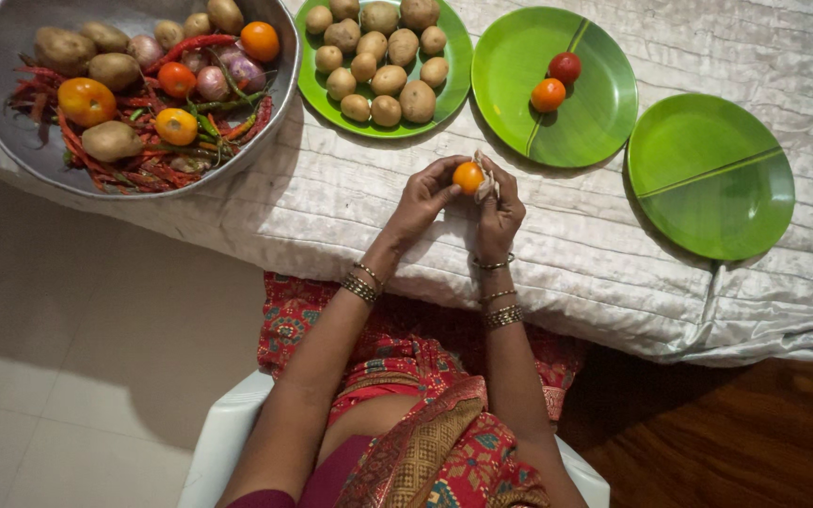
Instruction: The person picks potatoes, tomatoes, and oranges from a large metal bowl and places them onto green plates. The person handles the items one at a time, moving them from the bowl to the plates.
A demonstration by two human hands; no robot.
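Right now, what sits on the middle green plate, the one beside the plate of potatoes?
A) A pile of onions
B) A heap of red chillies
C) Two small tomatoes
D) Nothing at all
C: the middle green plate carries two small tomatoes, one red and one orange, lying close together.

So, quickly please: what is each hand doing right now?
Left hand: closed on the tomato.
Right hand: holds a pale cloth against the tomato.
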